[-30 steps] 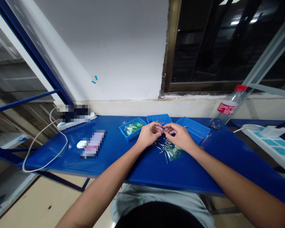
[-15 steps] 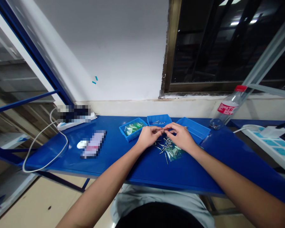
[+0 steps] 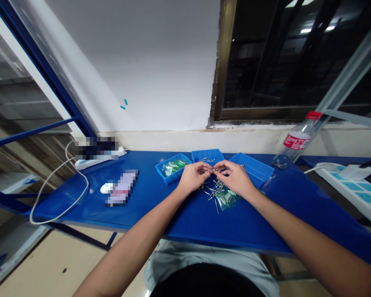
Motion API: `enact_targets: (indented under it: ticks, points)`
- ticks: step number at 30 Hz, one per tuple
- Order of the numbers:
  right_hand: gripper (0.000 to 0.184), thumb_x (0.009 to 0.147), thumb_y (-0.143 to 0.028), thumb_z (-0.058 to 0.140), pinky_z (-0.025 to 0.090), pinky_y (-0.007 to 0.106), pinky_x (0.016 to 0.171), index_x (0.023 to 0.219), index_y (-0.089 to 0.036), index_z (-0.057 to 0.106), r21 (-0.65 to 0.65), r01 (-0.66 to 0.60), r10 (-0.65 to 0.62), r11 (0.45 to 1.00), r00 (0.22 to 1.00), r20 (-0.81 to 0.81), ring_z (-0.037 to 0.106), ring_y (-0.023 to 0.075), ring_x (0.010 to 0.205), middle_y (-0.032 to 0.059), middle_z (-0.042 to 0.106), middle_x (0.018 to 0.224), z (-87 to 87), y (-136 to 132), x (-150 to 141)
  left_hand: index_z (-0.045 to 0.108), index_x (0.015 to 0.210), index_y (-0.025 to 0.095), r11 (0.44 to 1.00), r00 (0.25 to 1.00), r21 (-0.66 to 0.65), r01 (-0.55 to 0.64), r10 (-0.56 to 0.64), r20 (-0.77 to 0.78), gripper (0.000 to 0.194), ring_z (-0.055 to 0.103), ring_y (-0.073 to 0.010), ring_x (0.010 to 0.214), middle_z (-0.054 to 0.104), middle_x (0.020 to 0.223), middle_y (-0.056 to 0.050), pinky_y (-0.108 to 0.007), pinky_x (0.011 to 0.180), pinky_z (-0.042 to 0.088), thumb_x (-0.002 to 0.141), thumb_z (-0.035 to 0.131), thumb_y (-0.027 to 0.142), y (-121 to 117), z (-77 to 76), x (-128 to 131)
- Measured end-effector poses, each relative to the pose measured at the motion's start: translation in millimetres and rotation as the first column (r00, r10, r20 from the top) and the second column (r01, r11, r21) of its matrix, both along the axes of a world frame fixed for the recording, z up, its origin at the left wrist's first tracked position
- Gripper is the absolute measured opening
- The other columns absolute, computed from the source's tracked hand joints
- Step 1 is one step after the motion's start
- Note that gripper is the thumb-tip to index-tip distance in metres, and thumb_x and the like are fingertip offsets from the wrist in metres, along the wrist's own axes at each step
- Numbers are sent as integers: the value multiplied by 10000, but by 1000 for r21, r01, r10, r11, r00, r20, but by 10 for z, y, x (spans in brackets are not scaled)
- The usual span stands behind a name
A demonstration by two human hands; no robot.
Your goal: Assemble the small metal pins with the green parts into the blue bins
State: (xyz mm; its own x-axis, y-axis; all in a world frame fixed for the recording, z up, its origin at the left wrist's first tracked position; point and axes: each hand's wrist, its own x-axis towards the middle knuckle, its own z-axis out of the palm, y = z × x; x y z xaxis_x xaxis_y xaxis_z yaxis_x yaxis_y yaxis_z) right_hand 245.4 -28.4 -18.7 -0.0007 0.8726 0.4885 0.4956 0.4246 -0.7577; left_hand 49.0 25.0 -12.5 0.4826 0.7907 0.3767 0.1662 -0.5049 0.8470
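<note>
My left hand (image 3: 194, 177) and my right hand (image 3: 234, 176) meet fingertip to fingertip above the table. Both are closed in a pinch around a small silvery metal piece (image 3: 213, 169), mostly covered by the fingers. Beneath and between the hands lies a loose pile of thin, screw-like metal parts (image 3: 216, 188). Small clear-green plastic bags (image 3: 227, 201) lie against the pile, partly under my right hand. Behind my left hand stands a blue bin (image 3: 170, 177) holding green-tinted bags. A middle blue bin (image 3: 207, 155) contains several metal parts. Beyond my right hand sits a third blue bin (image 3: 256, 170), partly hidden.
The blue table (image 3: 154, 210) runs along the wall. At left lie a blurred-out phone-like object (image 3: 122, 189), a white round item (image 3: 106, 188), a white cable (image 3: 58, 218) and a power strip (image 3: 111, 159). A red-capped plastic bottle (image 3: 297, 140) and another power strip (image 3: 352, 187) are at right.
The fingertips have shifted slightly around the small metal piece, which shows a little more now. The arms, bins and pile stay where they were.
</note>
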Motion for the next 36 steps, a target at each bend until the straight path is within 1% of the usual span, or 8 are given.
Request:
enact_targets:
  ticks: [3,8,11,15,23,29,33,36]
  points:
    - [188,872,-221,661,621,317,728,1035,-215,755,41,-3,2,999,999,41,709,190,845,71,735,1007,24,-14,-5,769,1009,147,1000,1000,3,16,-16,14,224,771,-192,853,812,959,-72,-269,794,600,891,751,337,-1,11,-5]
    - [155,889,-205,643,601,307,702,981,-230,764,41,-4,2,999,999,53,703,179,807,59,731,1010,79,-53,-15,808,997,166,998,993,60,1,6,-120,370,751,-188,798,814,904,-56,-252,719,555,983,627,488,-62,86,-35]
    - [161,893,-201,640,612,318,731,1003,-234,752,46,-26,23,999,999,48,724,188,843,59,741,1051,83,-58,-16,825,1027,175,997,986,81,-3,17,-168,391,754,-197,792,818,885,-48,-251,704,546,971,637,514,-77,107,-43]
    - [156,922,-219,615,630,347,816,992,-242,752,76,-24,18,997,997,73,740,205,916,54,755,1072,66,-51,-14,820,1082,182,999,990,48,-19,26,-137,300,785,-227,888,831,981,-55,-274,773,590,934,702,414,-43,82,-40]
    - [177,895,-375,718,633,346,760,982,-223,741,-59,-4,0,998,998,-60,753,217,855,60,790,956,6,-11,-7,816,997,167,999,994,29,-30,33,-107,158,792,-209,845,831,955,-61,-300,800,630,864,767,235,-31,48,-22]
    - [248,850,-368,763,641,377,796,1021,-195,717,-61,-42,29,997,980,-198,733,217,889,84,768,965,-44,42,17,759,1097,134,997,996,-73,14,-8,86,264,788,-187,892,818,990,-95,-323,867,645,834,762,118,-4,24,7]
    - [265,857,-367,764,637,381,803,1052,-196,709,-37,-40,33,998,984,-173,735,227,913,93,767,994,-1,19,12,729,1146,132,993,990,-112,31,-16,137,297,794,-193,918,818,1027,-109,-348,912,639,850,765,136,-21,47,3]
    - [217,890,-335,721,624,371,786,1068,-211,715,26,-10,11,1000,999,-49,732,215,865,82,765,1015,64,-36,-7,718,1132,141,993,989,-115,38,-20,149,277,797,-201,930,821,1030,-104,-365,931,633,861,768,163,-25,57,-1]
